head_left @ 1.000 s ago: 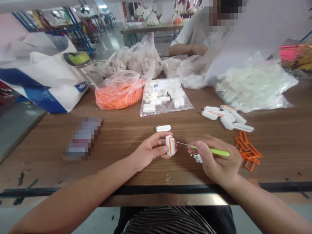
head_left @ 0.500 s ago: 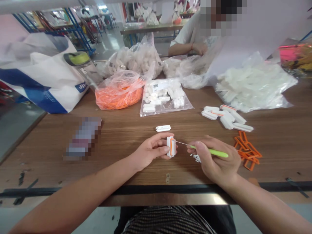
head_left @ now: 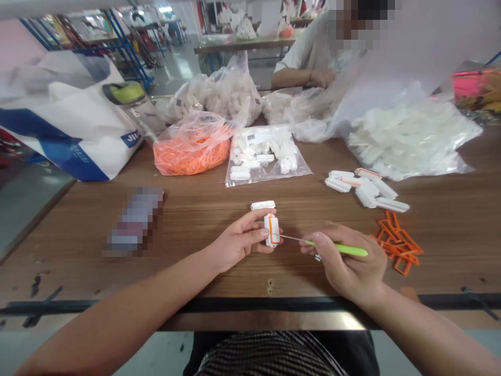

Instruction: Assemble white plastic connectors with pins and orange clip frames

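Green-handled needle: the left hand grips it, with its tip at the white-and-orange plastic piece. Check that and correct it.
Wrong hand: the right hand grips the green-handled needle, not the left hand. Its tip is at the white-and-orange plastic piece, as you said. The head view shows this.

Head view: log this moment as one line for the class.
left hand: holds white plastic part with orange trim | right hand: holds green-handled pick, tip at part | near: orange plastic frames
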Action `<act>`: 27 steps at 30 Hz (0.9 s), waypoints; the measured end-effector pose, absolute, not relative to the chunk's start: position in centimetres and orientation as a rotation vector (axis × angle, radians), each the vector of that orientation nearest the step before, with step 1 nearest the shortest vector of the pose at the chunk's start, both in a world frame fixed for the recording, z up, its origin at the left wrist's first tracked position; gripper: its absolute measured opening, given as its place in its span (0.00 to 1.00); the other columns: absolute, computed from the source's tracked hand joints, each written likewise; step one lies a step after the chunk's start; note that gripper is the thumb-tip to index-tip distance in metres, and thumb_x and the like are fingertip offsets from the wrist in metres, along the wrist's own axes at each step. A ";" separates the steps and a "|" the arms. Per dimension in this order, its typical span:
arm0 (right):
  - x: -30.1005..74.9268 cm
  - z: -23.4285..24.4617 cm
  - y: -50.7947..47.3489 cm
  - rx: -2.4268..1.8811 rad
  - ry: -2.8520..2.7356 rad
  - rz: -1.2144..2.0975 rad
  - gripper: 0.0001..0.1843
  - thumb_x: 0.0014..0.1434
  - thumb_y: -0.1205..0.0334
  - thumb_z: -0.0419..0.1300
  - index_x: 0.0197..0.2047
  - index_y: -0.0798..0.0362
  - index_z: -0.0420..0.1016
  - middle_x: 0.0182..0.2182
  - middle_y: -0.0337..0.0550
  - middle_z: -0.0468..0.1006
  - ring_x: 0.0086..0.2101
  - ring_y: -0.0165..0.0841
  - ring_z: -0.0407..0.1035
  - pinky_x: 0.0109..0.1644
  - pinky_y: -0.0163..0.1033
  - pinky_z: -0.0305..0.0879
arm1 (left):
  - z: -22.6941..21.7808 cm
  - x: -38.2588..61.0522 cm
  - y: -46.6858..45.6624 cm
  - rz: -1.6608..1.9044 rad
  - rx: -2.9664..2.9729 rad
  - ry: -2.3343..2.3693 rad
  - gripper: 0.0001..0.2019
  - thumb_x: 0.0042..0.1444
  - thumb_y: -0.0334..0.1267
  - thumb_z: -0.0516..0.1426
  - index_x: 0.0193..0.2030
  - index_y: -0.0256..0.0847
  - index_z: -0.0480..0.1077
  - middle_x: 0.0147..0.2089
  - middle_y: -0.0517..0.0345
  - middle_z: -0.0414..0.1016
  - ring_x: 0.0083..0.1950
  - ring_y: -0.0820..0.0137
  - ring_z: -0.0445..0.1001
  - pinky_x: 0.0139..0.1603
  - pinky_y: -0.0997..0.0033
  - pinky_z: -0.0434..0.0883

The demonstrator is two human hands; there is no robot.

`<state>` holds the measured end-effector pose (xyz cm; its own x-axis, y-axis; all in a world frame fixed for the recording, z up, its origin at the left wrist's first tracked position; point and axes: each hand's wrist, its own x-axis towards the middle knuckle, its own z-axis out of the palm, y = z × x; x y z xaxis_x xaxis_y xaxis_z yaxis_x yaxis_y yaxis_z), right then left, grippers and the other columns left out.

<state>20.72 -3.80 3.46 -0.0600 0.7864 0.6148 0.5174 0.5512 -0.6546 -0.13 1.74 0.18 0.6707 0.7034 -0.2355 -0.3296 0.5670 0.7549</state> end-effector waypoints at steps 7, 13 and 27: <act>20.6 3.4 -3.9 -1.093 -1.782 0.319 0.12 0.63 0.71 0.55 0.29 0.51 0.72 0.21 0.33 0.78 0.22 0.24 0.72 0.27 0.30 0.66 | 0.2 0.0 1.8 0.654 0.708 0.588 0.20 0.56 0.31 0.64 0.55 0.42 0.71 0.45 0.50 0.79 0.44 0.68 0.79 0.40 0.75 0.76; 20.6 3.5 -3.9 -1.114 -1.761 0.316 0.12 0.63 0.69 0.55 0.29 0.51 0.72 0.20 0.33 0.78 0.21 0.25 0.72 0.25 0.32 0.67 | 0.3 0.0 1.8 0.657 0.713 0.599 0.20 0.55 0.31 0.65 0.55 0.42 0.70 0.45 0.51 0.79 0.43 0.69 0.78 0.40 0.75 0.76; 20.5 3.8 -3.9 -1.060 -1.828 0.290 0.12 0.63 0.70 0.54 0.28 0.51 0.72 0.20 0.35 0.77 0.20 0.26 0.71 0.24 0.32 0.65 | 0.5 0.0 1.6 0.672 0.747 0.633 0.21 0.54 0.32 0.65 0.55 0.41 0.68 0.45 0.50 0.79 0.45 0.67 0.79 0.40 0.75 0.76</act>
